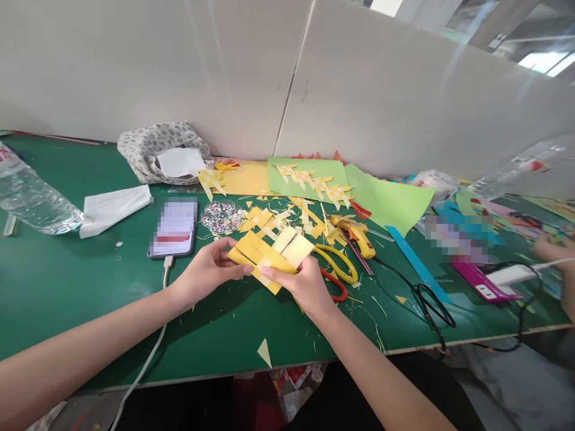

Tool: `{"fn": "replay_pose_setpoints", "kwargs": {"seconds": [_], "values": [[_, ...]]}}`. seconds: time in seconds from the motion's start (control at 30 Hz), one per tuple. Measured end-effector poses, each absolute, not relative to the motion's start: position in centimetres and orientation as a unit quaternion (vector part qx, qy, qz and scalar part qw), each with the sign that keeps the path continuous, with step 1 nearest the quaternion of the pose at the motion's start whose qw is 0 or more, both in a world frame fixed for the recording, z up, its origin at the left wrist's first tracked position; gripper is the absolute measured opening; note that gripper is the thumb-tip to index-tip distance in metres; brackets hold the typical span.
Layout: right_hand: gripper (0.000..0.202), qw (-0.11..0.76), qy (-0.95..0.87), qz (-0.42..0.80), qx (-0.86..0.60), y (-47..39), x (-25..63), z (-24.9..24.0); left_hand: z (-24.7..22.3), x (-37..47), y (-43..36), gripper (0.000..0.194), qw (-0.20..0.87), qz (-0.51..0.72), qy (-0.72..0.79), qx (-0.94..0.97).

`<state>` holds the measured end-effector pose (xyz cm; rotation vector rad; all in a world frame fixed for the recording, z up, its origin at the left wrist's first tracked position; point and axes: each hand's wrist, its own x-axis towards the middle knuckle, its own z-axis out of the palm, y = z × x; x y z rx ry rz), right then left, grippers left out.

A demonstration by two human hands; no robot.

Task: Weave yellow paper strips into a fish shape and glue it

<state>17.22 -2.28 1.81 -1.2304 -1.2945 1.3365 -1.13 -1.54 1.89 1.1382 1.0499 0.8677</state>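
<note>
"Paper strips point(245, 242), the woven yellow ones: where r they?"
"Btwn both hands, above the green table point(117, 323), near its front edge."
"Grip?"
"L hand point(209, 272) pinches the left edge, thumb in front, fingers mostly behind. R hand point(312, 287) is closed on the lower right, thumb pressed across the front."
"Why both?"
"Prob. bc loose strips slip apart easily; thumbs pin the overlaps flat. Just my read."
"Stuff around?"
"Yellow scraps point(254, 218) lie just beyond, prob. for easy reach. Glue gun point(362, 239) & yellow scissor handle point(339, 263) r on the R-hand side, handy for that hand, I'd say. Phone point(175, 209) lies screen-up on the left w/ a white cable point(150, 353) plugged in, prob. so it's viewable hands-free."
"Woven chain point(303, 178) at the back?"
"On a green sheet point(287, 190), well apart from the hands, maybe so nothing crushes it."
</note>
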Motion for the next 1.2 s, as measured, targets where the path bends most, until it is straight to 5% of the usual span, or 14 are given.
{"fn": "replay_pose_setpoints", "kwargs": {"seconds": [1.2], "values": [[0.045,0.411,-0.511,0.570,-0.495,-2.16,17.62,1.66,1.87,-1.12,-1.66,0.026,0.638,0.345,0.451,0.521]]}}
